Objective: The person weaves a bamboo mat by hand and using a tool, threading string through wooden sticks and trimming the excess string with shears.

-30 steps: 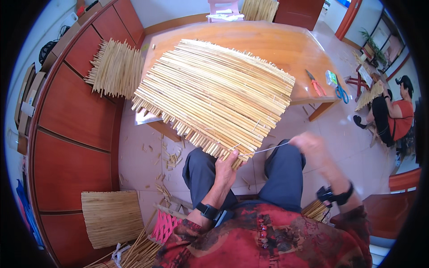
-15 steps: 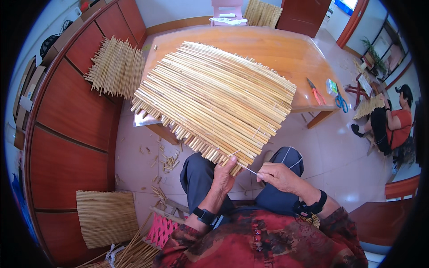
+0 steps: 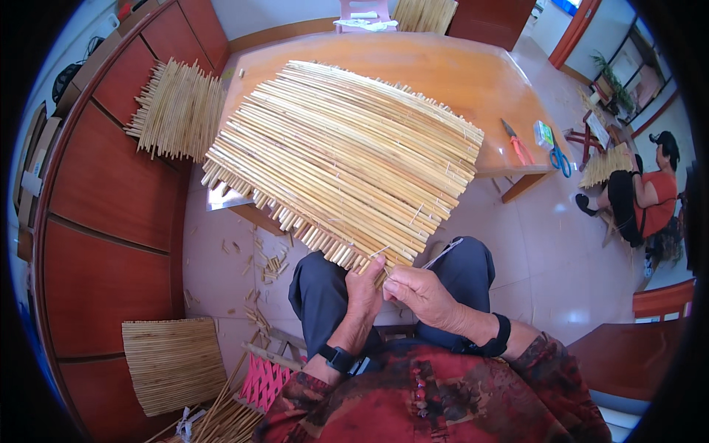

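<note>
A mat of thin, straw-coloured reed sticks (image 3: 340, 162) lies tilted across the table edge, its near corner reaching over my knees. My left hand (image 3: 363, 295) is closed on that corner, thumb on top beside a short stitch. Close against it, my right hand (image 3: 425, 295) has its fingers pinched at the mat's edge. White string (image 3: 443, 252) runs from behind the right hand up over my right knee. The fingers hide the string's end and the last sticks.
Pliers (image 3: 517, 142), a small box (image 3: 543, 134) and blue-handled scissors (image 3: 560, 159) lie on the wooden table (image 3: 487, 74). More sticks (image 3: 177, 111) are stacked left; another mat (image 3: 173, 365) leans on the red cabinet (image 3: 103, 273). Offcuts litter the floor. A person (image 3: 653, 192) sits far right.
My right hand has moved left, from holding the string out taut to pinching right at the mat's corner beside my left hand. The left hand keeps its hold.
</note>
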A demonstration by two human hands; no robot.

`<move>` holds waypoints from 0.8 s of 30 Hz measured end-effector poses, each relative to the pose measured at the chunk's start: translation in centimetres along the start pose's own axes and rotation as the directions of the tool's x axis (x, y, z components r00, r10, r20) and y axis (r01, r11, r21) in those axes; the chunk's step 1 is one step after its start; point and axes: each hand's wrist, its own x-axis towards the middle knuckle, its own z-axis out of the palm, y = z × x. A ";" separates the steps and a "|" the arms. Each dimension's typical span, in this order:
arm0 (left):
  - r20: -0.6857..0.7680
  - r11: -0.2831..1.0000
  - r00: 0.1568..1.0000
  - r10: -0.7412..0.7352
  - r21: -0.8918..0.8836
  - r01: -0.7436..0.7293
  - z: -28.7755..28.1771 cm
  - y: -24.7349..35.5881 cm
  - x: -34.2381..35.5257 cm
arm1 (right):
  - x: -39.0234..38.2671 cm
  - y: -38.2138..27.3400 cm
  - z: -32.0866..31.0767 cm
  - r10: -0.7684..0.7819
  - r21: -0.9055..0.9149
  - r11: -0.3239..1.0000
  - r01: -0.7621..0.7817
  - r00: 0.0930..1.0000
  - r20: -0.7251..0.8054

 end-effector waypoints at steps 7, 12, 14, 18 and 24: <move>-0.060 0.996 0.998 -0.003 0.091 0.009 -0.3 0.1 0.4 | 0.8 -0.5 1.4 -0.058 -0.098 0.994 0.053 0.997 -0.048; -0.012 0.999 1.000 -0.017 0.035 0.017 -0.6 -0.5 0.7 | 0.7 -0.6 0.4 -0.073 -0.193 0.979 0.068 0.997 -0.015; 0.157 0.999 0.987 -0.040 0.042 0.034 -2.0 -0.3 1.1 | 1.1 0.5 -1.0 -0.215 -0.344 0.914 0.214 0.976 0.037; 0.192 0.975 0.956 -0.223 0.041 0.219 -1.5 0.4 0.5 | -1.5 -0.7 -6.3 0.067 -0.236 0.969 -0.075 0.997 -0.043; 0.255 0.989 0.959 -0.123 0.109 0.097 -2.5 1.8 0.4 | -7.8 -4.5 -16.8 0.405 -0.452 0.769 -0.452 0.891 -0.203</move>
